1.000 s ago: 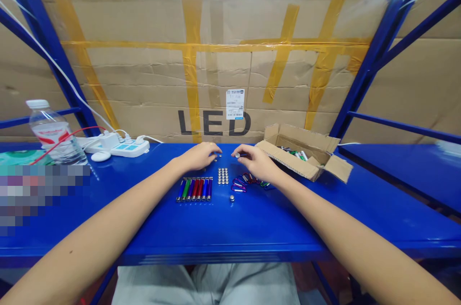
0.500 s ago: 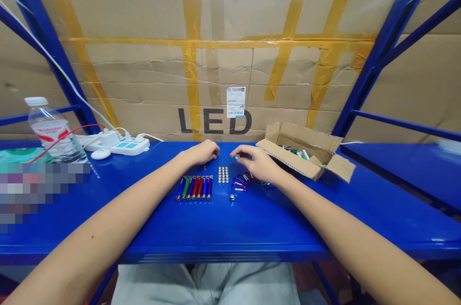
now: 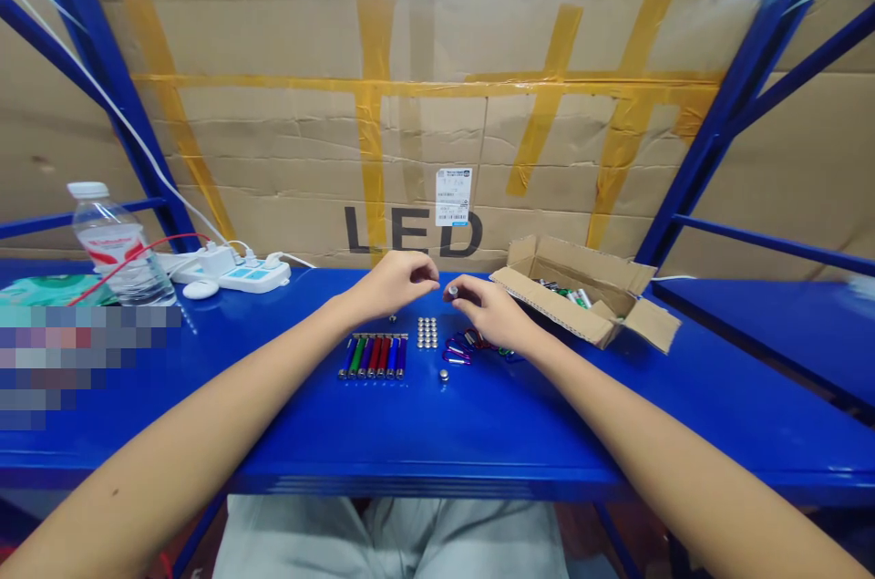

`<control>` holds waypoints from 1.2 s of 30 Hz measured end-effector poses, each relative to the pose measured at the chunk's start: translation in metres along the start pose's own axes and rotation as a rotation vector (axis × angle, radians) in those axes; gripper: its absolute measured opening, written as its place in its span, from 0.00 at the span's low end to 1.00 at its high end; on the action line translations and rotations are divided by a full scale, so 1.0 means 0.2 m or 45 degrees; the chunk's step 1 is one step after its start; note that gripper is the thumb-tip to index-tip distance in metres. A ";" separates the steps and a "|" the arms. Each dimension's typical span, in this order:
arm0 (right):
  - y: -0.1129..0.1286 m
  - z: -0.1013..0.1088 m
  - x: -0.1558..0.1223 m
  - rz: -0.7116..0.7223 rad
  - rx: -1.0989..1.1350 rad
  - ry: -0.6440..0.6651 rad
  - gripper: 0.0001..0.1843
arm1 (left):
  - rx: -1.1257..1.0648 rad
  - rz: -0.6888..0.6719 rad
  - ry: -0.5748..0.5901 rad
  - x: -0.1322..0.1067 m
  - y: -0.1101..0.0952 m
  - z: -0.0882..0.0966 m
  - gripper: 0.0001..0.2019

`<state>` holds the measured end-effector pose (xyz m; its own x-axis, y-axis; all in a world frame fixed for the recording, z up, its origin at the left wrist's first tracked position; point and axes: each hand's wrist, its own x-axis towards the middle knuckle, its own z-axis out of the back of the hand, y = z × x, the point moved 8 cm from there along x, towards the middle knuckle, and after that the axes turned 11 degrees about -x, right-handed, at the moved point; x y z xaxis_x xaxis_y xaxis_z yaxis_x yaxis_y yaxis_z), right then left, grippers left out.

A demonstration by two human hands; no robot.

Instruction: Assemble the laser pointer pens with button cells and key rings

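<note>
Blue worktop (image 3: 478, 433) carries seven coloured tubes (image 3: 373, 356) in one row. Right hand (image 3: 488, 315) grip pinches one silver cap (image 3: 452, 291); left hand (image 3: 393, 283) is curled just beside, and I cannot tell its hold.

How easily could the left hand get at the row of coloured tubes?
Probably yes. The left hand is just behind the row of coloured tubes, which lies uncovered on the blue table, only a tiny loose part between. The right hand, pinching a silver cap, is aside.
</note>
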<state>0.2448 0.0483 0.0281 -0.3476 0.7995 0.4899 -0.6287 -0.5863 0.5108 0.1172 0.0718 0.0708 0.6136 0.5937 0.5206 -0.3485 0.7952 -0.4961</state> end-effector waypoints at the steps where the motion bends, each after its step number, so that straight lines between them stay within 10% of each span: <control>1: 0.00 -0.01 0.00 0.001 0.009 0.006 0.06 | -0.007 -0.055 0.002 -0.01 -0.05 -0.02 0.04; 19: -0.06 -0.03 0.02 -0.148 0.293 0.004 0.03 | -0.023 -0.270 -0.034 -0.04 -0.14 -0.09 0.05; 23: -0.09 0.01 0.02 -0.128 0.143 -0.075 0.05 | 0.098 -0.114 -0.079 -0.01 0.01 0.01 0.09; 30: -0.08 -0.01 0.02 -0.131 0.038 -0.045 0.08 | 0.348 0.288 0.357 -0.08 0.47 -0.02 0.13; 36: -0.08 -0.02 0.01 -0.154 -0.014 -0.011 0.09 | 0.380 0.388 0.472 -0.10 0.51 -0.08 0.14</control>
<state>0.2507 0.0595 0.0187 -0.2628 0.8632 0.4311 -0.6735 -0.4841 0.5586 0.0800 0.1382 -0.0008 0.6429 0.7619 0.0790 -0.7011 0.6268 -0.3401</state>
